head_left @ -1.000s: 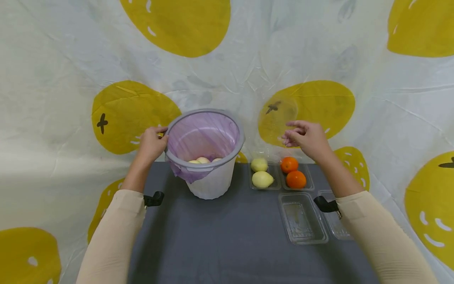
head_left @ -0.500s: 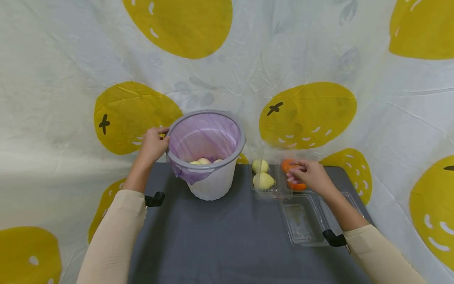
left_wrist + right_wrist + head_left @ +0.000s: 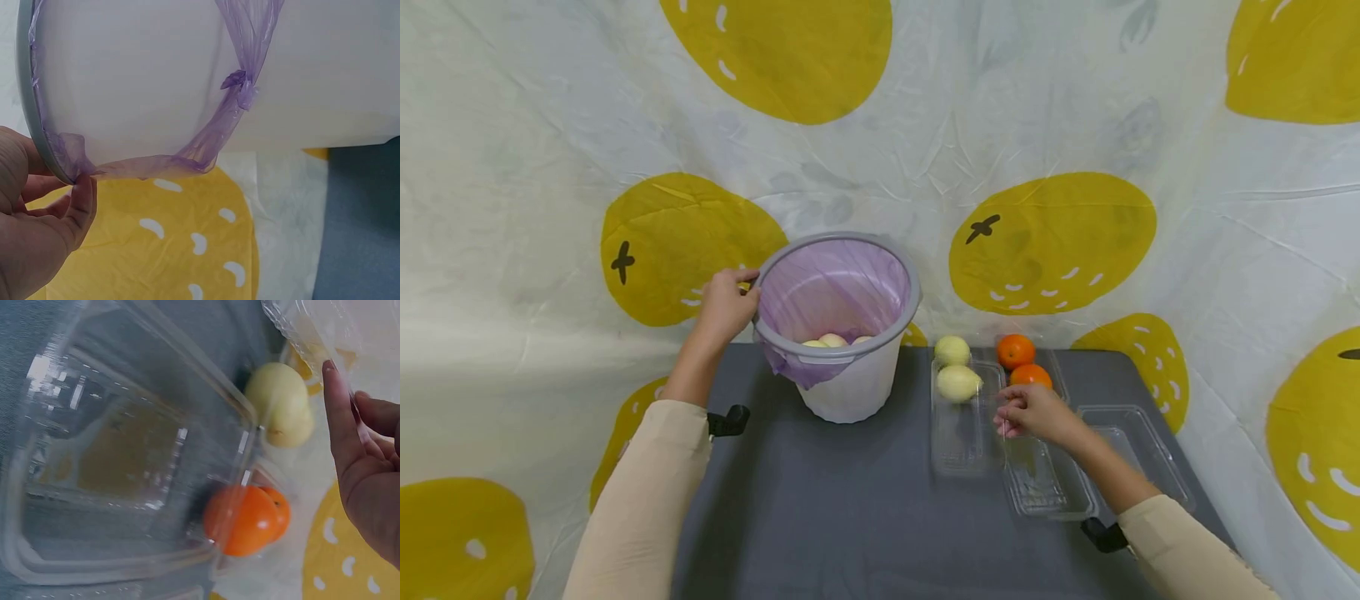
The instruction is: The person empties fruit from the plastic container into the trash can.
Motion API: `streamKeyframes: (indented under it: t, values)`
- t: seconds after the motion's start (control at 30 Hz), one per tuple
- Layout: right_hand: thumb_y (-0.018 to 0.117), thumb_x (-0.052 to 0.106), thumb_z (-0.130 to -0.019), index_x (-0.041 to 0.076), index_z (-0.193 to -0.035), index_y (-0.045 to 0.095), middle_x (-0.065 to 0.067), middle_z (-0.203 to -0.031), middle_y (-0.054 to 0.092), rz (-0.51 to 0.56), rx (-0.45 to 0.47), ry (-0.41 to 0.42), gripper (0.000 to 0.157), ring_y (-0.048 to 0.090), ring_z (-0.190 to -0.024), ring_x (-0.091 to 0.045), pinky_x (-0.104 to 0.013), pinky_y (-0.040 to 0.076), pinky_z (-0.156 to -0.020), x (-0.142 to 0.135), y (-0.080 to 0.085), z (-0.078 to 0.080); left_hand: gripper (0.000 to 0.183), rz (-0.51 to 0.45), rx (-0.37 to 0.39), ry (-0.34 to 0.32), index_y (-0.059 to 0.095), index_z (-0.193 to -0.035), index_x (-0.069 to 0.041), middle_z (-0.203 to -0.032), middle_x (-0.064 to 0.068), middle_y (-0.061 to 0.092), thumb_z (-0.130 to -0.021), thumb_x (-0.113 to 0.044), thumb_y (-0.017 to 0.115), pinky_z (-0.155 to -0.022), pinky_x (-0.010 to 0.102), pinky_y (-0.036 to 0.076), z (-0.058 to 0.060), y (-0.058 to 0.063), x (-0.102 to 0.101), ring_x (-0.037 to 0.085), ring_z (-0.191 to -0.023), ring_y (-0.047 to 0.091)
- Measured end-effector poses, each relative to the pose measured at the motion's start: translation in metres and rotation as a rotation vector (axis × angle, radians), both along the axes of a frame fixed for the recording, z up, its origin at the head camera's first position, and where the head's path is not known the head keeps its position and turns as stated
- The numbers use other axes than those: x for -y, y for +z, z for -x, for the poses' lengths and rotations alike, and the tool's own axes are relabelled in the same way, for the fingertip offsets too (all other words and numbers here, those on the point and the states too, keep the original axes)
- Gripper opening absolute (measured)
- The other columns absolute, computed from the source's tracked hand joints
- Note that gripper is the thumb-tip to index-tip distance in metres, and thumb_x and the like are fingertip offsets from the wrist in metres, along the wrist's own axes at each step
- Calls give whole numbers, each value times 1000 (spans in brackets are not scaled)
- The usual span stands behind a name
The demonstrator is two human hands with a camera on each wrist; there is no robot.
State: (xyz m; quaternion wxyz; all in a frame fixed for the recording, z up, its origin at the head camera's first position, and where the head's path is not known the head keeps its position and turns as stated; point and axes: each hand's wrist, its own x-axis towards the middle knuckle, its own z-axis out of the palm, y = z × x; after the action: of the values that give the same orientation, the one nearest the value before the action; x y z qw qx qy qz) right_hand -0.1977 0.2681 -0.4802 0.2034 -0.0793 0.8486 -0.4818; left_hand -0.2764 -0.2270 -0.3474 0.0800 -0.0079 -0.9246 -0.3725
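Note:
At the bin's left side, my left hand [image 3: 727, 307] pinches the grey rim [image 3: 28, 94] and the edge of the purple liner bag [image 3: 156, 165] folded over it. The white bin [image 3: 853, 392] stands upright, with pale round things [image 3: 833, 340] in its bottom. To the right, my right hand [image 3: 1033, 412] pinches the edge of a clear plastic tray [image 3: 958, 446] between thumb and fingers. The tray is held over the table, in front of two pale yellow lemon-shaped fruits [image 3: 958, 383]. Two round orange fruits [image 3: 1016, 352] sit just behind my right hand.
Below my right hand lies one clear tray [image 3: 1052, 492], with another clear tray [image 3: 1142, 442] beside it on the right. The grey table [image 3: 850, 517] ends against a hanging cloth [image 3: 880, 158] printed with large yellow fruits.
My right hand has come down from over the back of the table toward me, bringing the clear plastic tray in front of the yellow fruits. My left hand stays on the rim.

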Motion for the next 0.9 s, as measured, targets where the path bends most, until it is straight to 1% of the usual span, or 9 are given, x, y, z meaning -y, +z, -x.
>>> streamKeyframes:
  t: [0.03, 0.1, 0.17, 0.27, 0.33, 0.47, 0.57, 0.73, 0.9]
  values:
    - [57, -2, -102, -22, -135, 51, -25, -93, 75, 3, 13, 14, 39, 75, -73, -28, -31, 62, -63, 1, -3, -1, 41, 1, 2, 1, 60, -140, 5, -136, 29, 63, -102, -10, 58, -56, 26, 45, 0, 0, 0, 20, -63, 53]
    - [57, -3, -102, -23, -134, 50, -28, -93, 74, 14, 34, 43, 39, 76, -73, -32, -34, 62, -63, 4, -10, -4, 41, 0, 4, 3, 60, -141, 5, -137, 29, 62, -102, -9, 58, -58, 26, 46, 0, -1, 0, 23, -69, 55]
    - [58, -4, -101, -24, -133, 51, -26, -91, 75, 5, 39, 58, 38, 76, -72, -32, -38, 63, -64, 7, -16, -8, 41, -1, 6, 4, 60, -141, 5, -138, 29, 62, -102, -9, 58, -60, 26, 47, 0, -1, 0, 24, -72, 57]
    - [59, -5, -100, -24, -132, 52, -21, -88, 75, -4, 71, 54, 38, 75, -70, -28, -43, 63, -66, 10, -24, -15, 41, 0, 7, 2, 61, -141, 4, -138, 29, 62, -102, -9, 59, -59, 27, 46, 0, -2, 0, 24, -70, 57]
    - [58, -6, -99, -24, -130, 52, -18, -87, 75, 3, 90, 52, 36, 75, -70, -25, -43, 63, -67, 10, -29, -19, 41, -2, 13, 2, 60, -141, 4, -139, 28, 61, -102, -10, 59, -59, 26, 46, -1, -2, 0, 26, -71, 57]
    - [57, -10, -97, -24, -123, 55, -19, -86, 73, 38, 116, 58, 30, 75, -71, -25, -42, 63, -67, 11, -38, -21, 42, -10, 19, 12, 60, -142, 3, -141, 28, 60, -102, -10, 58, -58, 25, 46, -1, -1, 0, 30, -78, 60]
    - [56, -11, -96, -24, -121, 55, -22, -86, 73, 47, 125, 62, 29, 76, -72, -27, -42, 63, -66, 13, -42, -21, 41, -6, 9, 19, 61, -141, 4, -139, 28, 61, -102, -9, 59, -57, 25, 45, -1, 0, -1, 27, -74, 58]
    - [59, -11, -95, -28, -123, 53, -27, -87, 74, 27, 121, 74, 34, 75, -69, -28, -43, 63, -65, 18, -46, -22, 41, 7, -2, 23, 61, -140, 4, -137, 28, 63, -101, -10, 59, -55, 26, 44, 0, -1, -2, 20, -63, 52]
    - [65, -11, -92, -30, -127, 50, -26, -85, 75, -20, 134, 32, 43, 74, -66, -24, -39, 63, -61, 26, -50, -24, 41, 9, -5, 21, 62, -140, 4, -136, 28, 63, -101, -10, 59, -53, 25, 43, 0, -1, -2, 15, -55, 48]
